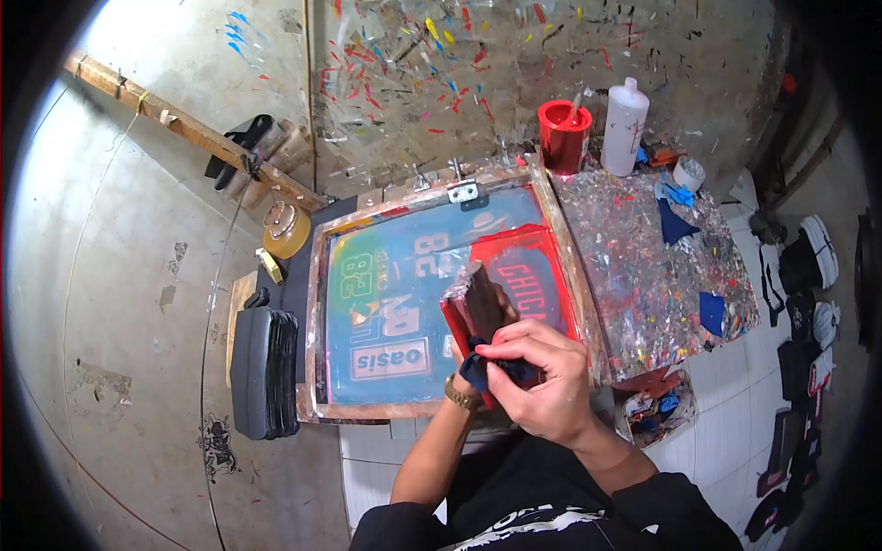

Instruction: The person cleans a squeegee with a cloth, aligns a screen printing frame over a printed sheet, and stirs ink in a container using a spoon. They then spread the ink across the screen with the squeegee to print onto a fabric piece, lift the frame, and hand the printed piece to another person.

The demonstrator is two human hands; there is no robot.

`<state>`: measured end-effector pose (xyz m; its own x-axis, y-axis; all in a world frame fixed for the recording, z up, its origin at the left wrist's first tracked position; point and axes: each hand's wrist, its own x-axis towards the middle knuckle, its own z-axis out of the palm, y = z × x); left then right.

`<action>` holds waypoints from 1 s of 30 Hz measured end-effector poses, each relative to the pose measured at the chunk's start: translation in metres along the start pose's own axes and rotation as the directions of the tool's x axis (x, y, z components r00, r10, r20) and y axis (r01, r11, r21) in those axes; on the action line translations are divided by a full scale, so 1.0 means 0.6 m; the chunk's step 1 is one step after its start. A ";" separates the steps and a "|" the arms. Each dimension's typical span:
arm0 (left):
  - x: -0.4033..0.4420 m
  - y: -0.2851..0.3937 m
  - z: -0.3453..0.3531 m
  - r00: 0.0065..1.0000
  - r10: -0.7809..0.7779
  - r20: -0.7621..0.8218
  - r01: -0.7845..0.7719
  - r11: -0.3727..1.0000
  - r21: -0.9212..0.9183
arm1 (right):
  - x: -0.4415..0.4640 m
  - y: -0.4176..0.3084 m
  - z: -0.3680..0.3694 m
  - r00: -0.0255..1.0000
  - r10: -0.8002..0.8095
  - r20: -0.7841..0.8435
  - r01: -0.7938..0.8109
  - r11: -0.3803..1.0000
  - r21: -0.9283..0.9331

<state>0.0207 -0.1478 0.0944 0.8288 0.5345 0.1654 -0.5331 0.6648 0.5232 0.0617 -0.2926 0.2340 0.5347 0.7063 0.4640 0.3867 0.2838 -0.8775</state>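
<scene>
A squeegee [470, 303] with a dark, ink-stained body and red ink along its side is held up over the screen. My left hand [504, 306], with a watch [461, 393] at the wrist, is closed around it and mostly hidden behind it. My right hand [553, 372] pinches a dark blue cloth [476, 367] against the squeegee's near end. Below both hands lies a wood-framed printing screen [314, 354] with a blue mesh bearing lettering such as "oasis" and "28". Red ink [519, 241] surrounds the "CHIC" lettering on the right of the mesh, partly hidden by my hands.
A red ink pot [562, 138] and a white bottle [627, 127] stand at the back right. Dark blue scraps [711, 313] lie on the paint-spattered tabletop [634, 294]. Black stacked pieces [265, 372] sit left of the screen, near a yellowish tape roll [287, 230].
</scene>
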 end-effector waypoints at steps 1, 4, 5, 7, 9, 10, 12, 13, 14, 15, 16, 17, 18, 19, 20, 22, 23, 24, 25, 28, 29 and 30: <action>0.000 0.004 -0.002 1.000 -0.016 0.024 0.018 0.999 -0.048 | 0.004 -0.003 0.002 0.999 -0.015 -0.032 0.016 1.000 0.018; 0.022 0.053 0.013 0.976 -0.026 0.216 0.027 1.000 -0.003 | -0.034 0.010 0.004 0.999 -0.013 0.032 0.013 1.000 0.001; 0.024 0.050 0.016 0.975 -0.020 0.220 0.022 1.000 -0.005 | -0.043 0.013 0.000 0.999 0.016 0.039 -0.017 1.000 0.016; 0.020 0.032 0.014 0.980 -0.104 0.168 0.120 0.989 -0.084 | -0.031 0.006 -0.005 0.999 -0.041 0.011 0.042 0.998 -0.049; -0.019 -0.015 -0.004 0.967 -0.243 -0.080 0.145 0.779 -0.610 | 0.000 0.007 -0.016 0.993 -0.115 -0.027 0.112 0.990 -0.089; -0.030 -0.031 -0.014 0.934 -0.316 -0.167 0.034 0.543 -0.839 | 0.009 0.004 -0.020 0.994 -0.095 -0.048 0.091 0.993 -0.080; -0.029 -0.054 -0.076 0.992 -0.118 0.037 0.120 0.854 -0.507 | -0.014 0.005 -0.011 0.995 -0.088 -0.046 0.084 0.992 -0.097; -0.015 -0.021 -0.048 0.985 -0.144 0.093 0.170 0.901 -0.399 | -0.025 0.010 -0.007 0.994 -0.098 -0.039 0.092 0.989 -0.118; -0.002 0.011 -0.019 0.974 -0.170 0.149 0.207 0.937 -0.283 | -0.048 0.016 -0.007 0.999 -0.043 0.031 0.046 0.995 -0.091; 0.000 0.023 -0.012 0.983 -0.130 0.126 0.145 0.982 -0.118 | -0.062 0.015 -0.018 0.990 0.018 0.137 -0.011 0.999 -0.052; 0.005 0.029 0.000 0.978 -0.148 0.147 0.170 0.974 -0.150 | -0.066 0.015 -0.027 0.983 0.037 0.180 -0.030 0.999 -0.037; 0.002 0.035 0.006 0.972 -0.170 0.164 0.199 0.963 -0.180 | -0.070 0.009 -0.033 0.974 0.060 0.219 -0.057 0.998 -0.019; 0.000 0.034 0.002 0.973 -0.167 0.159 0.195 0.964 -0.180 | -0.061 0.003 -0.045 0.979 0.076 0.188 -0.078 0.997 0.004; 0.000 0.027 -0.003 0.959 -0.203 0.200 0.246 0.943 -0.224 | -0.043 -0.003 -0.061 0.984 0.096 0.152 -0.100 0.995 0.024; -0.002 0.017 -0.008 0.940 -0.240 0.241 0.302 0.916 -0.265 | -0.022 -0.008 -0.077 0.983 0.026 0.182 -0.028 1.000 0.008; -0.021 0.001 0.003 0.973 -0.213 0.083 0.228 0.930 -0.287 | -0.006 -0.009 -0.068 0.979 0.152 0.135 -0.162 0.984 0.071; -0.039 -0.006 0.021 0.973 -0.200 -0.112 0.174 0.963 -0.205 | 0.002 0.000 -0.060 0.985 0.134 0.104 -0.143 0.986 0.084; -0.054 -0.011 0.023 0.983 -0.161 -0.091 0.143 0.973 -0.179 | 0.011 0.003 -0.053 0.985 0.139 0.104 -0.152 0.980 0.131; -0.069 -0.017 0.024 0.990 -0.121 -0.070 0.109 0.982 -0.155 | 0.020 0.001 -0.047 0.984 0.144 0.106 -0.157 0.979 0.130; -0.080 -0.033 -0.005 0.995 -0.068 0.071 0.078 0.988 -0.136 | 0.029 0.012 -0.031 0.993 -0.049 0.112 0.053 0.998 -0.040; -0.074 -0.034 -0.021 0.984 -0.074 0.163 0.102 0.980 -0.172 | 0.026 0.010 -0.025 0.993 -0.048 0.111 0.052 0.998 -0.038; -0.068 -0.033 -0.032 0.960 -0.081 0.269 0.143 0.965 -0.220 | 0.019 0.006 -0.017 0.989 0.005 0.148 0.003 0.999 -0.052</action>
<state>-0.0057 -0.1725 0.0612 0.8845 0.3185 0.3410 -0.4328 0.8331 0.3445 0.0769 -0.2904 0.2376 0.4196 0.7960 0.4363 0.4268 0.2512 -0.8687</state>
